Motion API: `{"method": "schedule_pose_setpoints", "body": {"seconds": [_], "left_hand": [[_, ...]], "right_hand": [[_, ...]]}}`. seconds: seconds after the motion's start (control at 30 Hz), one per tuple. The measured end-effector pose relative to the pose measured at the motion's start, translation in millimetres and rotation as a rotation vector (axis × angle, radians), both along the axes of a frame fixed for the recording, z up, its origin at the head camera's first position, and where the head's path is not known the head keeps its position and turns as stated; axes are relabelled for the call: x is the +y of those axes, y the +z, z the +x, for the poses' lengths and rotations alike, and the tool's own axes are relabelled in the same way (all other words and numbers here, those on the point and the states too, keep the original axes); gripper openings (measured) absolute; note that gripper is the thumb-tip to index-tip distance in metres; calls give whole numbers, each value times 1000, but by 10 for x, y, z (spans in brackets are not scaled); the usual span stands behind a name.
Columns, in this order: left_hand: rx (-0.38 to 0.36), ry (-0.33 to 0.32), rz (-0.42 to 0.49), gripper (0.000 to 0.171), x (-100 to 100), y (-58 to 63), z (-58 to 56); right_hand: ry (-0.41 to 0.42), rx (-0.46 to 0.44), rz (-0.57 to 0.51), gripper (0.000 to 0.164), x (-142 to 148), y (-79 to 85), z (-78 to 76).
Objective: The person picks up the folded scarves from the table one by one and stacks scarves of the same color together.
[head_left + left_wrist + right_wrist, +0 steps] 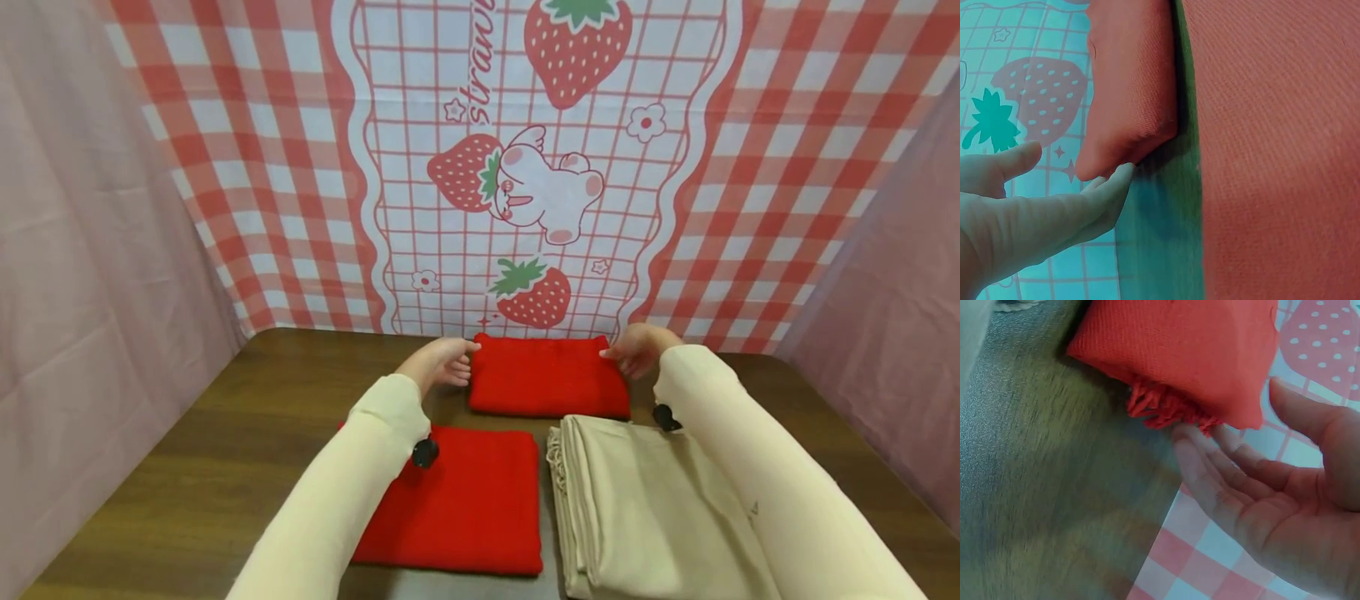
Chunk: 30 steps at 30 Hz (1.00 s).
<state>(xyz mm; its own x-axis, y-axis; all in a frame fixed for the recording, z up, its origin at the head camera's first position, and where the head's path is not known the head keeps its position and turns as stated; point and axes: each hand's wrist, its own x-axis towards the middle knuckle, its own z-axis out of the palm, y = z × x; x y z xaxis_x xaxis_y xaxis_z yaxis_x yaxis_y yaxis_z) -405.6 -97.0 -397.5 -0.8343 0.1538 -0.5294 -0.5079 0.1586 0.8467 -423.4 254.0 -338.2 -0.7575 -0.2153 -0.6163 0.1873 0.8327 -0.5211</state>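
A folded red scarf (pixel 549 379) lies at the back of the table, with a fringe (pixel 1163 407) showing at its right end in the right wrist view. At its left end is my left hand (pixel 441 362); the fingertips (pixel 1124 175) reach the lower edge and the thumb stands apart. My right hand (pixel 639 350) is at the opposite end, fingers extended by the fringe, thumb (pixel 1294 412) off the cloth. Neither hand pinches the scarf. Nearer to me, a second folded red cloth (pixel 465 500) lies partly under my left forearm.
A folded beige cloth (pixel 645 508) with a fringed edge lies front right, partly covered by my right sleeve (pixel 757 467). Under the front cloths shows a light grey surface (pixel 450 583). Behind the wooden table (pixel 202 467) hangs a checked strawberry curtain (pixel 487 275).
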Motion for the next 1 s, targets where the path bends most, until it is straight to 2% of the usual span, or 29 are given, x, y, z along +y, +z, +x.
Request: {"method": "schedule_pose_setpoints", "body": {"seconds": [0.07,0.1,0.17,0.2,0.23,0.27,0.33,0.4,0.43,0.47,0.5,0.53,0.57,0.63,0.7,0.77,0.87,1.0], "left_hand": [[-2,9,15,69,7,22,47],[-9,2,31,70,-2,13,40],[-17,-19,49,74,-23,-81,-54],[-26,-29,64,77,-37,-139,-115],[-34,-33,76,78,-49,-206,-181],[-29,-40,74,78,-49,-247,-189],[-34,-54,85,81,-70,-382,-316],[-41,-39,89,78,-50,-355,-277],[-40,-27,87,76,-35,-314,-228],[-40,-21,87,75,-21,-245,-158],[-50,-9,97,74,-18,-194,-135],[-55,22,96,69,12,-90,-26],[-55,46,97,66,36,-17,53],[-54,62,108,63,43,72,138],[-58,70,119,62,45,136,188],[-65,66,127,62,43,171,213],[-78,68,141,61,38,240,276],[-89,69,160,58,13,244,305]], "right_hand": [[-13,-37,-9,40,145,-205,-220],[-30,-40,-3,39,185,-269,-282],[-64,-56,4,37,248,-375,-385],[-93,-42,18,35,231,-367,-359],[-84,-60,-1,37,251,-390,-381],[-87,-63,-2,36,247,-392,-376],[-73,-98,-1,38,255,-410,-409],[-31,-129,10,44,268,-420,-423],[-10,-155,1,52,312,-459,-486],[-21,-155,21,56,313,-443,-479],[-16,-164,30,58,305,-415,-460],[-9,-169,37,59,285,-380,-417],[-17,-154,41,59,242,-315,-328],[-54,-143,46,60,138,-171,-158],[-86,-120,63,55,-47,54,131],[-99,-125,40,52,-133,177,285],[-114,-165,10,46,-177,258,380],[-168,-203,-35,39,-174,238,375]]}}
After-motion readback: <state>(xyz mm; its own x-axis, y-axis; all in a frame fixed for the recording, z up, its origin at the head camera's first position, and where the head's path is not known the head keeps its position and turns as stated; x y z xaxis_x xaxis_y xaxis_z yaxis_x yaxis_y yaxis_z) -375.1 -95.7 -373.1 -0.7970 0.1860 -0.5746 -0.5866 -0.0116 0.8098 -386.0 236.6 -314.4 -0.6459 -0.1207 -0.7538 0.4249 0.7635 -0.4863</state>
